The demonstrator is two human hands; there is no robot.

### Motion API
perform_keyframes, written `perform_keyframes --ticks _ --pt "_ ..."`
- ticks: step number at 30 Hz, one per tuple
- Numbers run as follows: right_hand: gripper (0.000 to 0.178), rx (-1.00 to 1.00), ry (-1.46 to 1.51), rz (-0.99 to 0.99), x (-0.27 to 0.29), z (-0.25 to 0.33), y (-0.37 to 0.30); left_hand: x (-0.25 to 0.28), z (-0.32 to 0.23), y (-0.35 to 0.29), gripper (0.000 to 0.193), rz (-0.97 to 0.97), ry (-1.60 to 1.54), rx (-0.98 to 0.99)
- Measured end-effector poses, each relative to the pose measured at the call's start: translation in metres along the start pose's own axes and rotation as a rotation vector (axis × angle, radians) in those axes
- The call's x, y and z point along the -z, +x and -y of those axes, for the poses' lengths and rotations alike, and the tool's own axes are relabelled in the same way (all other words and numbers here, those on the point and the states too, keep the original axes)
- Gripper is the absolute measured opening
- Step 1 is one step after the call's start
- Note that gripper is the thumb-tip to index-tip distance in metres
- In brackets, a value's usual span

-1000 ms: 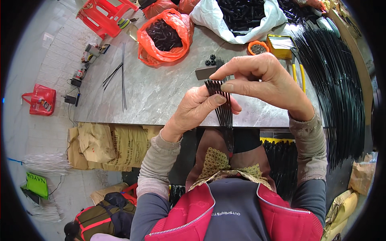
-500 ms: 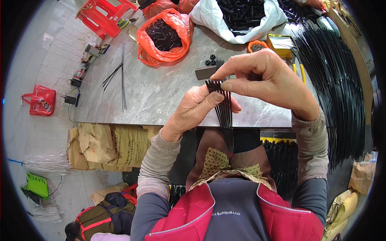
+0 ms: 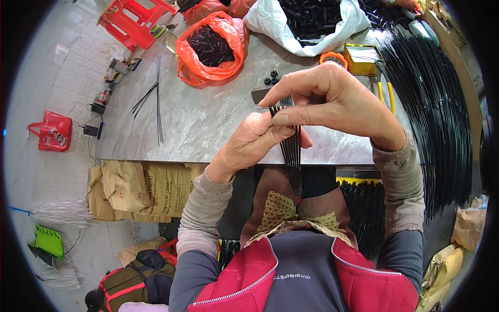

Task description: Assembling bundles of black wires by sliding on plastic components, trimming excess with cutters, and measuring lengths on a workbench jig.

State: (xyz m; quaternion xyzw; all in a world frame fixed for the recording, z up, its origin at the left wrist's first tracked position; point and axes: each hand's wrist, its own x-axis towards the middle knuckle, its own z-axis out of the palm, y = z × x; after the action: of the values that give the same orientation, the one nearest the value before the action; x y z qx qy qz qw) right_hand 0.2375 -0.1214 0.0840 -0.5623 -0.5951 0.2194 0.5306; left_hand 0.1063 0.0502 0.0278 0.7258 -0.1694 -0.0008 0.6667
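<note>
A fanned bundle of thin black rods (image 3: 292,151), which look like umbrella ribs, stands between my hands, over the table's front edge. My left hand (image 3: 247,140) is closed round the bundle near its upper ends, thumb laid across the front. My right hand (image 3: 335,101) pinches the top ends between thumb and index finger. A thin pale wire (image 3: 262,107) sticks out leftward from these ends, close to my right index fingertip; whether it passes through every rod is hidden. Just behind my fingers lies a dark grey block (image 3: 259,94), partly covered by my right hand.
On the grey table (image 3: 208,125) stand a red bag (image 3: 213,47) and a white sack (image 3: 306,28) of black parts. A yellow box (image 3: 361,60) of pale wires and yellow-handled pliers (image 3: 385,91) lie right, beside a large stack of black rods (image 3: 436,119). Loose rods (image 3: 158,99) lie left.
My right hand has shifted slightly left and down over the rod ends. The pale wire now shows beside its index fingertip. My left thumb has moved a little right and down.
</note>
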Motion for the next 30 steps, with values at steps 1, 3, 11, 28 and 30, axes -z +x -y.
perform_keyframes --ticks 1,3,11,28,30 --pt "0.020 -0.006 -0.003 -0.003 0.002 0.002 0.000 0.000 0.001 0.001 0.025 0.010 -0.029 0.007" --pt "0.021 -0.046 -0.033 0.036 0.005 0.004 0.001 -0.006 -0.001 -0.001 0.025 -0.006 -0.036 0.069" --pt "0.018 -0.023 -0.161 0.063 0.003 0.011 -0.001 -0.014 0.024 -0.012 0.020 0.148 -0.094 0.176" --pt "0.032 0.082 -0.264 0.126 -0.027 0.043 -0.006 -0.023 0.097 -0.044 0.033 0.127 0.801 -0.169" --pt "0.034 0.105 -0.285 0.173 -0.029 0.042 -0.007 -0.021 0.104 -0.044 0.031 0.118 0.779 -0.220"
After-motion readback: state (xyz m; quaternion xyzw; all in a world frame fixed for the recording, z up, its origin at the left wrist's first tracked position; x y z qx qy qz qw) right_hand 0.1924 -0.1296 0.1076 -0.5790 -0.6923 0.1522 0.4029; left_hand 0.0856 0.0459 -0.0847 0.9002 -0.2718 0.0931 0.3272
